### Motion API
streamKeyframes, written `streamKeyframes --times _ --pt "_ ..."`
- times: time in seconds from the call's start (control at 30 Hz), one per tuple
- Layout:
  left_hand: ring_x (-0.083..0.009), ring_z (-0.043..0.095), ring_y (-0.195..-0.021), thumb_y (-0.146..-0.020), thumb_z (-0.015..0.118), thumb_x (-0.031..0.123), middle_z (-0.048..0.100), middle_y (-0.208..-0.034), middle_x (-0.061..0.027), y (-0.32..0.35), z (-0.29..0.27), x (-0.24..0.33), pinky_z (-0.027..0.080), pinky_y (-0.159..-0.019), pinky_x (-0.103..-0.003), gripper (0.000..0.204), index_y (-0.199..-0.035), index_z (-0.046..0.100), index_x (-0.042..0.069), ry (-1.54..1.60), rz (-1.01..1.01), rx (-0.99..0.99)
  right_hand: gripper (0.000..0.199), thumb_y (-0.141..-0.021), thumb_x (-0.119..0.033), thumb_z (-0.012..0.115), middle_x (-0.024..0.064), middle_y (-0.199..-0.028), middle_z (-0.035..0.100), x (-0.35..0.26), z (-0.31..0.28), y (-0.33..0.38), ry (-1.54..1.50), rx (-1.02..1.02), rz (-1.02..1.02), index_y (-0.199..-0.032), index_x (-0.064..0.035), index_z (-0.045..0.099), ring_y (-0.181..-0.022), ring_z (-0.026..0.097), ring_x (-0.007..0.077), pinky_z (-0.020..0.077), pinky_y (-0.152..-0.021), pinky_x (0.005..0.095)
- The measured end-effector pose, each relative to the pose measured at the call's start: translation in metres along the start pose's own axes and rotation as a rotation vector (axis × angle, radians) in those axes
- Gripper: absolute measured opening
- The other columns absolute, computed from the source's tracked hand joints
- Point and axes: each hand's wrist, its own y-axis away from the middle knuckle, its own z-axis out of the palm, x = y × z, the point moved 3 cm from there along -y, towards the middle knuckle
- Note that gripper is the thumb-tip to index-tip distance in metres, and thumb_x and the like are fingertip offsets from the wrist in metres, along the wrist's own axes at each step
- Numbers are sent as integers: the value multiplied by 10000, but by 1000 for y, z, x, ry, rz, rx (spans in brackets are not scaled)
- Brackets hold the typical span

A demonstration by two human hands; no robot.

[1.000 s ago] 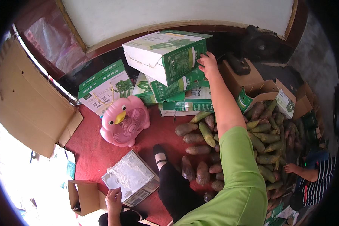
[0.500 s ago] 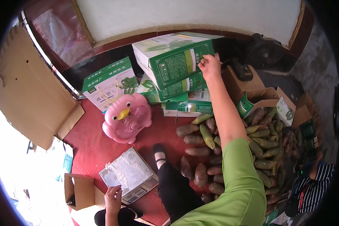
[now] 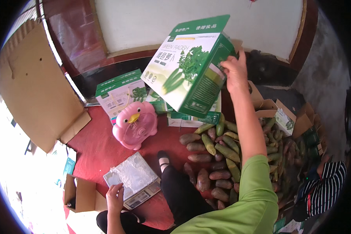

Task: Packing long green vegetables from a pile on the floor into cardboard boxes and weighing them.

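Note:
My right hand (image 3: pixel 234 72) is closed on the right side of a green-and-white cardboard gift box (image 3: pixel 191 64) and holds it tilted in the air. A leafy vegetable picture covers its front. The fingers behind the panel are partly hidden. Below it lie other green-and-white boxes (image 3: pixel 199 118) on the red floor covering. My left hand (image 3: pixel 115 195) is beside the near left edge of a flat weighing scale (image 3: pixel 134 175) with a pale, crinkled cover. Its fingers are loosely bent and slightly apart, and nothing shows in them.
Long green and brownish radishes (image 3: pixel 226 152) are spread across the floor at right. A pink animal-shaped plastic stool (image 3: pixel 135 130) stands left of centre, before upright gift boxes (image 3: pixel 121 95). Open cartons (image 3: pixel 80 193) and a big cardboard sheet (image 3: pixel 37 85) are at left. A person in stripes (image 3: pixel 327 187) is far right.
My right hand has lifted the gift box off the stack and turned it, so its picture side now faces me. My left hand stays by the scale. The view has shifted slightly.

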Motion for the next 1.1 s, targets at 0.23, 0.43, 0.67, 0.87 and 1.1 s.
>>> streamKeyframes --times 0.23,0.43,0.67,0.87,1.1 --pt "-236 627 -743 -796 583 9 624 -827 -133 10 -24 -1 490 -649 -303 195 -979 649 12 47 42 126 925 -653 81 526 83 -844 552 -69 58 44 173 -297 -57 -1430 17 29 -765 523 144 408 -795 253" --pt "-199 612 -844 -786 602 7 609 -939 -105 9 -49 -18 487 -658 -289 287 -1071 616 36 133 -11 289 917 -652 123 503 20 -832 513 -48 118 99 69 -621 65 -1444 -42 72 -659 445 53 367 -593 161" --pt "-242 507 -1103 -734 651 -3 497 -1204 -120 11 -90 -21 466 -828 -320 598 -1291 451 82 156 -134 439 941 -639 113 517 -26 -811 489 -3 192 178 170 -995 124 -1457 -182 156 -637 345 55 331 -624 165" --pt "-345 350 -1268 -612 763 31 406 -1333 -161 7 -139 -32 347 -1006 -421 896 -1381 310 116 -274 -99 754 902 -640 112 506 10 -856 519 27 224 241 142 -1203 3 -1448 -143 197 -703 410 88 375 -696 208" --pt "-229 601 -814 -603 732 11 604 -831 -26 29 -137 -47 487 -709 -339 191 -771 688 89 -132 -127 513 898 -632 132 498 55 -883 535 95 219 264 210 -1231 -83 -1444 -117 206 -749 472 138 416 -751 244"
